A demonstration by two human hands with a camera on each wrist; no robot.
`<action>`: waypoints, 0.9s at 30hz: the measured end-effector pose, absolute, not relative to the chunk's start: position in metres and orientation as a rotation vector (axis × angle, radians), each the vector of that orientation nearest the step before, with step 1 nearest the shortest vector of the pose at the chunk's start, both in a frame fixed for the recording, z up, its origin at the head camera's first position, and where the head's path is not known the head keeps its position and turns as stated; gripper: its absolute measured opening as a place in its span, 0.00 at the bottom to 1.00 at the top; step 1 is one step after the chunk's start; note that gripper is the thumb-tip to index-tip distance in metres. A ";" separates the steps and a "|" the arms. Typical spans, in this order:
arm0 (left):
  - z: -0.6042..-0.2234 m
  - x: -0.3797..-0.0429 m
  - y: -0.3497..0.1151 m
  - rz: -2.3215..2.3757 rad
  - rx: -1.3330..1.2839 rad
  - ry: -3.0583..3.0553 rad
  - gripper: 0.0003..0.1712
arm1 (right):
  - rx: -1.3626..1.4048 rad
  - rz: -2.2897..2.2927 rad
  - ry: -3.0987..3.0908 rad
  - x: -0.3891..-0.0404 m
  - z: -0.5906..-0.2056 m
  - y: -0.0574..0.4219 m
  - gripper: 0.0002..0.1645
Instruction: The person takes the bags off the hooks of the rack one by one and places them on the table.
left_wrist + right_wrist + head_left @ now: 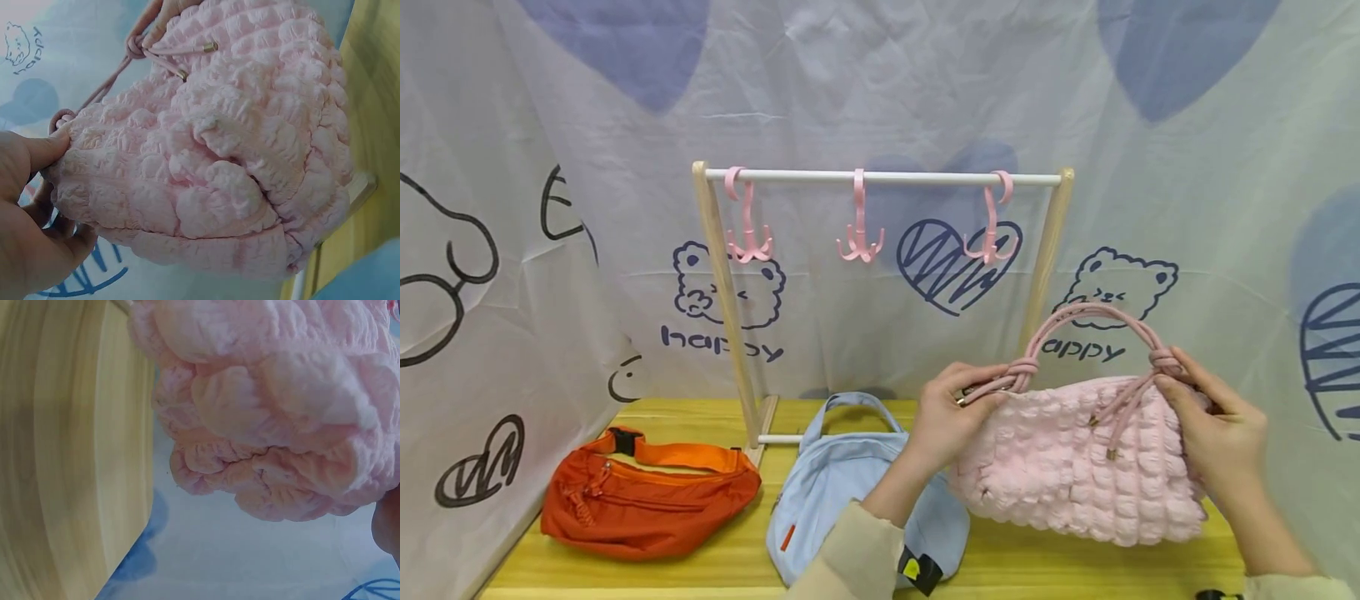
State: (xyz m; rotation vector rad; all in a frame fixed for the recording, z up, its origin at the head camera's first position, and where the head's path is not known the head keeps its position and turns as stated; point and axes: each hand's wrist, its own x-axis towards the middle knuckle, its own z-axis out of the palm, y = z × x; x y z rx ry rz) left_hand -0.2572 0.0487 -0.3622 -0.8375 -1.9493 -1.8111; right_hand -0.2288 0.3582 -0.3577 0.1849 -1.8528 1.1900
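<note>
A puffy pink handbag is held up above the right side of the table, its knotted cord handle arching over the top. My left hand pinches the bag's upper left corner near one knot. At the opposite upper corner, my right hand grips beside the other knot. In the left wrist view, the thumb and fingers of the left hand clasp the bag's end. The right wrist view is mostly filled by the bag's quilted side, with only a bit of the right hand at the edge.
Behind stands a wooden rack with a white bar, carrying three pink hooks, including the middle hook. An orange waist bag lies on the yellow table at left. A light blue bag sits in the middle, partly behind the left forearm.
</note>
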 end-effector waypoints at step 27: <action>-0.409 -0.256 0.127 -2.197 -0.537 -2.127 0.18 | -0.099 1.019 -2.350 -0.251 -0.387 0.432 0.27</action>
